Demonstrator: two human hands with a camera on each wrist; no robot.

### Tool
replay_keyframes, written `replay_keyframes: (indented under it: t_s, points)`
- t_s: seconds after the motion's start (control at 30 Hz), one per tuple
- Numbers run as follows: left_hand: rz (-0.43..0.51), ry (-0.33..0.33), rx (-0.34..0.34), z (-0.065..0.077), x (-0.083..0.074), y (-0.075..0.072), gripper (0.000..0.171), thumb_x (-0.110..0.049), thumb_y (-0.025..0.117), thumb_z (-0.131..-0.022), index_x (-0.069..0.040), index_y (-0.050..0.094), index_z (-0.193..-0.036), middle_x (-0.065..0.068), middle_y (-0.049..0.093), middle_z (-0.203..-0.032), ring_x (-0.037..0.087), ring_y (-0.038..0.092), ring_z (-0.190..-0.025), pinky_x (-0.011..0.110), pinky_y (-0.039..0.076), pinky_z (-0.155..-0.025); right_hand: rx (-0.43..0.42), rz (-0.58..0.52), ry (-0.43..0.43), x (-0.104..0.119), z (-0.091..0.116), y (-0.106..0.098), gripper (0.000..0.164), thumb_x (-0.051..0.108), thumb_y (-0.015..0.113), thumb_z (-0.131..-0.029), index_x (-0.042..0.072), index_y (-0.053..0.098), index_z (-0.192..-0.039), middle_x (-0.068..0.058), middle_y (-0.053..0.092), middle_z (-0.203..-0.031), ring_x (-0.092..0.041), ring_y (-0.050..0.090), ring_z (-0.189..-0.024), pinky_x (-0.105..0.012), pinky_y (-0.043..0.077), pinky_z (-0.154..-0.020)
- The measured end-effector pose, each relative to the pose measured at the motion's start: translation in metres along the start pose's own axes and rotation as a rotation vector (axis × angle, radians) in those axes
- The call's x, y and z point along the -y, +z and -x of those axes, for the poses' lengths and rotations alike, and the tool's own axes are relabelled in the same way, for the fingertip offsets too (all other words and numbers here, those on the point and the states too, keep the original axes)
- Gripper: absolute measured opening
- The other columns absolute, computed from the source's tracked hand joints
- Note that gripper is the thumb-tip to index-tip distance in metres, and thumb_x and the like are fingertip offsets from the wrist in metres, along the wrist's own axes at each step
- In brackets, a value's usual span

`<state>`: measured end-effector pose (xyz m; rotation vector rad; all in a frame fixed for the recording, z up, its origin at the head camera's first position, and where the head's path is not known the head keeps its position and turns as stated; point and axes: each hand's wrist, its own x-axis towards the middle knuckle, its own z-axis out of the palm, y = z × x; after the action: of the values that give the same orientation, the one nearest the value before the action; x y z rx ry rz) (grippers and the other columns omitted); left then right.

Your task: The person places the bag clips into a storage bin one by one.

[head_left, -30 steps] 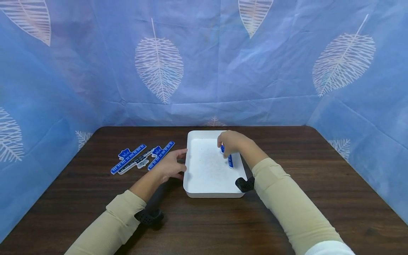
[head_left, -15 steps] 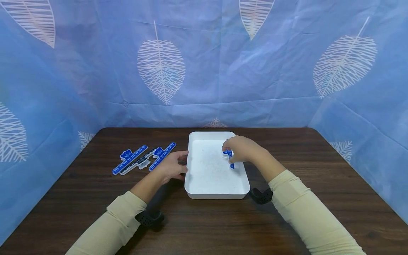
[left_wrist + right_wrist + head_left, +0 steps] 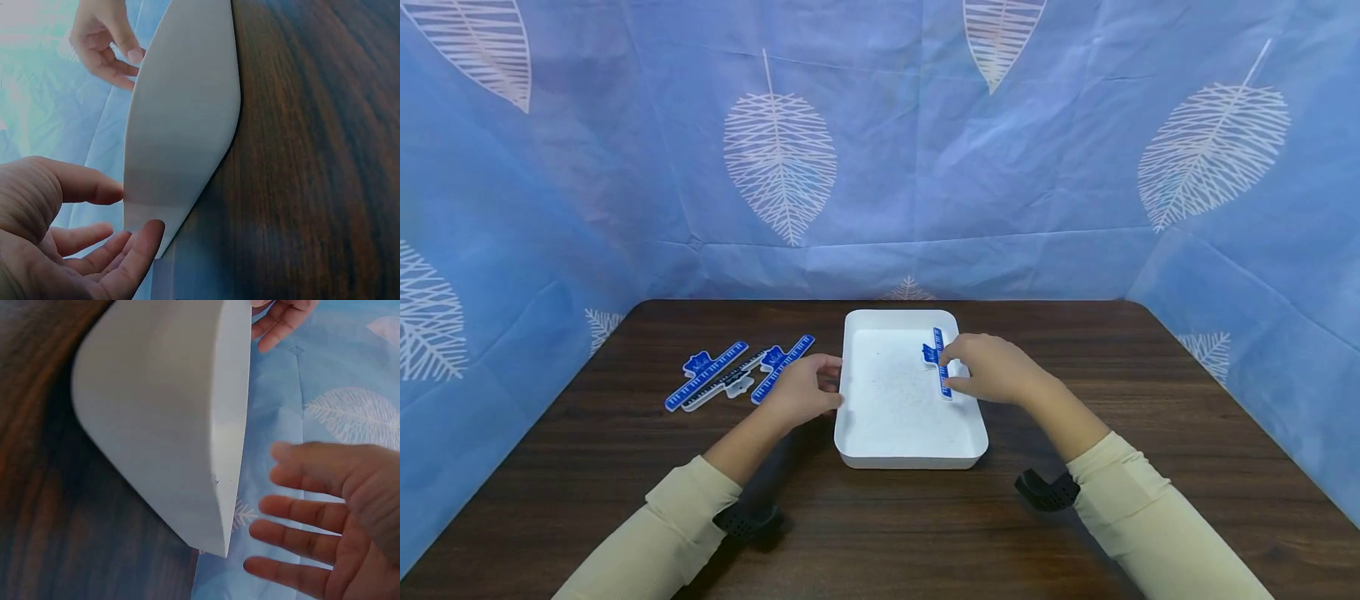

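Observation:
A white rectangular tray (image 3: 887, 421) lies on the table, with a blue piano-key page clip (image 3: 943, 367) lying lengthwise along its right side. My right hand (image 3: 996, 367) hovers over the tray's right rim beside that clip; in the right wrist view the fingers of the right hand (image 3: 312, 519) are spread and hold nothing. At the tray's left wall, my left hand (image 3: 801, 392) rests its fingertips, fingers loosely bent; the left wrist view shows the left hand (image 3: 75, 237) touching the tray wall (image 3: 175, 112) with its fingertips.
Left of the tray lie a blue clip (image 3: 707, 377), a black-and-white clip (image 3: 724, 383) and another blue clip (image 3: 782, 369), close together on the dark wooden table (image 3: 880, 533). A blue leaf-patterned cloth (image 3: 880, 192) hangs behind and at the sides.
My right hand has let go of the blue page clip in the tray and drawn back to the right, its fingers spreading. The left hand stays at the tray's left wall.

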<state>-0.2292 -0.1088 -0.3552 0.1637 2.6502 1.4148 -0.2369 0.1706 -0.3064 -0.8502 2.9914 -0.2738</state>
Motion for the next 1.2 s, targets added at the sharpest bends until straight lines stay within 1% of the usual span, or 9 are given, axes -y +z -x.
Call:
replay_keyframes:
  t_s: [0.2, 0.3, 0.4, 0.47, 0.63, 0.83, 0.97, 1.1, 1.2]
  points:
    - [-0.046, 0.051, -0.009, 0.002, 0.003, -0.003, 0.047, -0.005, 0.075, -0.083, -0.003, 0.059, -0.128, 0.013, 0.063, -0.117, 0.025, 0.063, -0.096, 0.034, 0.058, -0.070, -0.066, -0.100, -0.065, -0.007, 0.013, 0.003, 0.028, 0.020, 0.073, -0.087, 0.004, 0.072, -0.110, -0.013, 0.066, -0.117, -0.029, 0.060, -0.105, -0.048, 0.049, -0.092]
    - [-0.084, 0.076, -0.024, 0.005, 0.005, -0.005, 0.044, -0.007, 0.075, -0.084, -0.004, 0.061, -0.125, 0.012, 0.065, -0.117, 0.025, 0.064, -0.096, 0.035, 0.058, -0.072, -0.106, -0.119, -0.101, -0.010, 0.018, 0.005, 0.028, 0.018, 0.074, -0.087, 0.002, 0.071, -0.110, -0.013, 0.065, -0.117, -0.030, 0.060, -0.108, -0.048, 0.048, -0.093]
    - [-0.145, 0.103, -0.053, 0.008, 0.004, -0.009, 0.043, -0.010, 0.076, -0.084, -0.006, 0.063, -0.124, 0.011, 0.065, -0.118, 0.025, 0.064, -0.097, 0.038, 0.057, -0.076, -0.150, -0.119, -0.110, -0.014, 0.025, 0.009, 0.028, 0.016, 0.074, -0.087, 0.001, 0.070, -0.111, -0.013, 0.065, -0.117, -0.030, 0.059, -0.111, -0.049, 0.048, -0.094]
    - [-0.189, 0.121, -0.066, 0.011, 0.003, -0.011, 0.043, -0.011, 0.076, -0.084, -0.007, 0.063, -0.125, 0.011, 0.063, -0.119, 0.026, 0.064, -0.098, 0.039, 0.057, -0.078, -0.173, -0.116, -0.100, -0.016, 0.029, 0.010, 0.029, 0.016, 0.074, -0.087, 0.001, 0.069, -0.111, -0.013, 0.065, -0.117, -0.031, 0.059, -0.112, -0.049, 0.048, -0.094]
    - [-0.290, 0.181, -0.085, 0.015, 0.003, -0.016, 0.045, -0.013, 0.076, -0.084, -0.008, 0.063, -0.126, 0.013, 0.060, -0.124, 0.027, 0.064, -0.102, 0.042, 0.056, -0.080, -0.216, -0.113, -0.045, -0.023, 0.037, 0.013, 0.032, 0.017, 0.074, -0.087, 0.000, 0.068, -0.113, -0.015, 0.064, -0.118, -0.033, 0.060, -0.110, -0.051, 0.049, -0.090]
    - [-0.356, 0.256, -0.126, 0.020, 0.006, -0.023, 0.044, -0.013, 0.076, -0.083, -0.008, 0.063, -0.125, 0.014, 0.057, -0.126, 0.026, 0.064, -0.101, 0.043, 0.056, -0.080, -0.231, -0.171, 0.026, -0.030, 0.044, 0.014, 0.037, 0.016, 0.075, -0.086, -0.001, 0.065, -0.117, -0.019, 0.061, -0.119, -0.036, 0.060, -0.104, -0.052, 0.051, -0.084]
    - [-0.402, 0.311, -0.171, 0.022, 0.010, -0.028, 0.043, -0.013, 0.077, -0.082, -0.008, 0.064, -0.123, 0.014, 0.057, -0.123, 0.025, 0.064, -0.097, 0.043, 0.056, -0.079, -0.232, -0.205, 0.055, -0.033, 0.045, 0.014, 0.038, 0.015, 0.074, -0.086, -0.002, 0.064, -0.118, -0.020, 0.061, -0.120, -0.037, 0.059, -0.104, -0.052, 0.051, -0.084]
    - [-0.448, 0.334, -0.197, 0.024, 0.012, -0.033, 0.043, -0.013, 0.078, -0.081, -0.008, 0.065, -0.121, 0.014, 0.058, -0.117, 0.025, 0.064, -0.093, 0.043, 0.056, -0.076, -0.229, -0.250, 0.095, -0.035, 0.047, 0.017, 0.038, 0.016, 0.073, -0.087, -0.002, 0.063, -0.120, -0.022, 0.060, -0.122, -0.038, 0.060, -0.104, -0.051, 0.052, -0.082]
    - [-0.480, 0.339, -0.196, 0.026, 0.013, -0.037, 0.043, -0.014, 0.079, -0.080, -0.007, 0.065, -0.121, 0.014, 0.058, -0.113, 0.026, 0.064, -0.092, 0.042, 0.057, -0.074, -0.218, -0.308, 0.150, -0.036, 0.048, 0.019, 0.038, 0.018, 0.071, -0.089, -0.002, 0.062, -0.121, -0.023, 0.060, -0.121, -0.036, 0.063, -0.100, -0.046, 0.055, -0.075]
